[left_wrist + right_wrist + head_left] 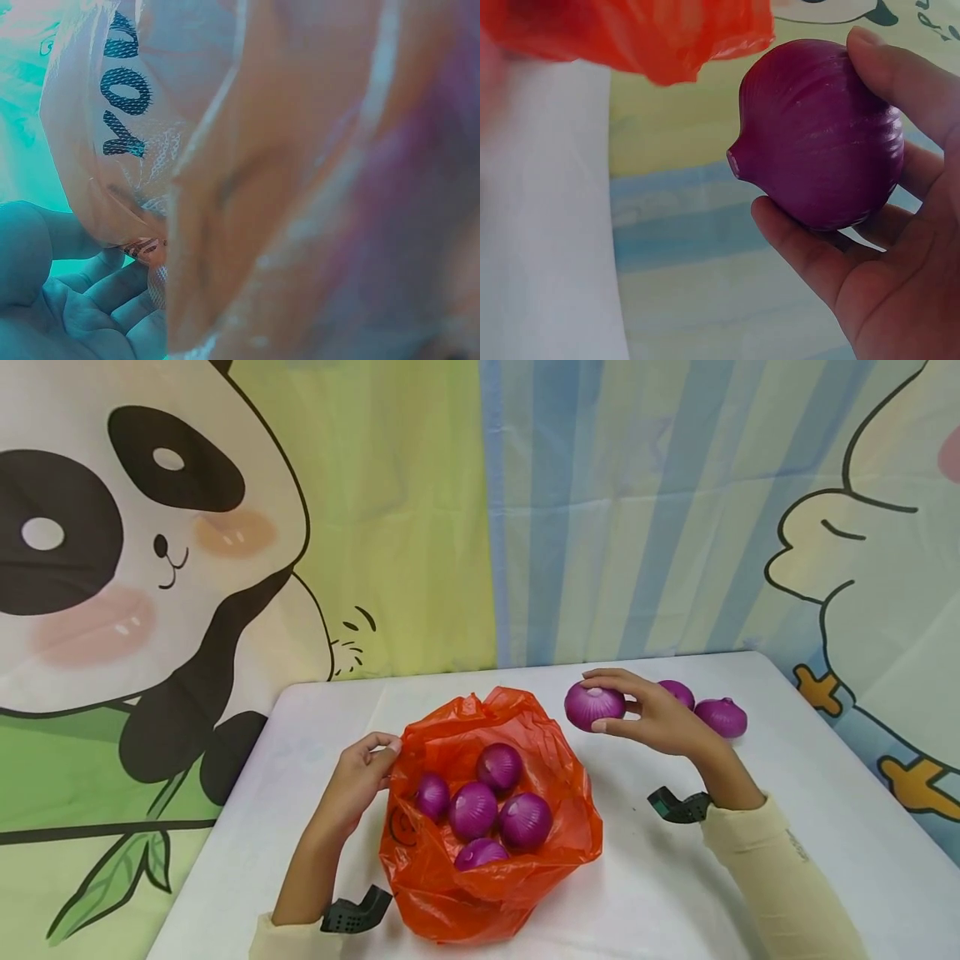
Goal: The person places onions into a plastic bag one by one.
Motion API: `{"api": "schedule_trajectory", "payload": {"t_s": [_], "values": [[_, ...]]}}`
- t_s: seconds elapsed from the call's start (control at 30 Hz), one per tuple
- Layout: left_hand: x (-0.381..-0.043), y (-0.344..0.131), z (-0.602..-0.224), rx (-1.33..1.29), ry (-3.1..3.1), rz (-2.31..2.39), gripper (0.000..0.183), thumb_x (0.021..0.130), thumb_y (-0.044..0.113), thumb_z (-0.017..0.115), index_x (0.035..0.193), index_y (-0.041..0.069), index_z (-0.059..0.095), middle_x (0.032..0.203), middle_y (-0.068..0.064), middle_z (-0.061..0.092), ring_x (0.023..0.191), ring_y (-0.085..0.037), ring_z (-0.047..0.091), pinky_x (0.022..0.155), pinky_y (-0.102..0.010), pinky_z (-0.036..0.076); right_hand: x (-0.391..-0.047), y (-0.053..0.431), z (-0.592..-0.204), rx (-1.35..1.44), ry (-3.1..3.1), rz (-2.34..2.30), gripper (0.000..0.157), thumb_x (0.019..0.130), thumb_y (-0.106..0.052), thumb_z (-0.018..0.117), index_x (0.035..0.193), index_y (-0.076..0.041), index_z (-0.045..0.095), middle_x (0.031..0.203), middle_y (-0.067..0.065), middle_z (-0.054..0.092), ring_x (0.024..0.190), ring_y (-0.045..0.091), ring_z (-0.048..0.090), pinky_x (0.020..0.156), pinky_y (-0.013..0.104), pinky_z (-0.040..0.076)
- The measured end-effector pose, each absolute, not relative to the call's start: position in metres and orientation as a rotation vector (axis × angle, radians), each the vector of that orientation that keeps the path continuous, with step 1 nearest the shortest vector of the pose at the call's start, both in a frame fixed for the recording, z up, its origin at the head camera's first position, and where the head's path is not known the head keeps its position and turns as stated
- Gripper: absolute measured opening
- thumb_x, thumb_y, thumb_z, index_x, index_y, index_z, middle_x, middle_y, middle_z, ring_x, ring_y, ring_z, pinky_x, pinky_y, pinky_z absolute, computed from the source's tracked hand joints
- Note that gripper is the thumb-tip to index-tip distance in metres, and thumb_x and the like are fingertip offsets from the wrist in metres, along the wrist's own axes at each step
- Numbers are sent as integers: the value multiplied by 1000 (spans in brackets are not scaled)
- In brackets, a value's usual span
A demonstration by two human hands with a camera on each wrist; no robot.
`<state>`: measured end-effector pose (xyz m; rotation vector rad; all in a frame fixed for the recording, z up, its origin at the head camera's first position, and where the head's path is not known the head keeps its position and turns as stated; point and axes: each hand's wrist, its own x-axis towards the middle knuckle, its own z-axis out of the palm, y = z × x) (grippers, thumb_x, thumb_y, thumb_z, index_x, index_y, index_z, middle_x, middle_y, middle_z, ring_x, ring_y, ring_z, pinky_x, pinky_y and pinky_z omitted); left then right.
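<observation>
A red plastic bag [495, 902] stands with its mouth wide on the table, several purple onions [473, 811] lying inside. My left hand [362, 777] pinches the bag's left rim between thumb and fingers; the left wrist view shows the thumb and the gathered film close up. Up and right of the bag, my right hand [652, 714] grips one purple onion [595, 706], thumb on one side and fingers on the other. In the right wrist view that onion [817, 135] shows its stubby neck, with the bag's rim [675, 37] nearby.
Two more purple onions, one [722, 717] at the right and one [677, 693] partly behind the right hand, lie on the white table [637, 893]. A cloth backdrop [405, 527] with a panda drawing hangs behind the table's far edge.
</observation>
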<state>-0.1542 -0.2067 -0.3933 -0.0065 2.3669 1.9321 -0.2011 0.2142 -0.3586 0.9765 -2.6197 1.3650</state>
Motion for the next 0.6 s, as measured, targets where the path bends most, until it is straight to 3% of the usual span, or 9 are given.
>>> {"api": "schedule_trajectory", "payload": {"t_s": [0.6], "values": [[-155,-207,-394,16,2362,1941,27,102,23,51,112,-1,57,92,-14,69,86,-24,67,78,-33,55,-199,166,-336,1151,-2511,1538,54,85,-9,76,135,-11,56,143,7,45,127,28,45,90,38,51]]}}
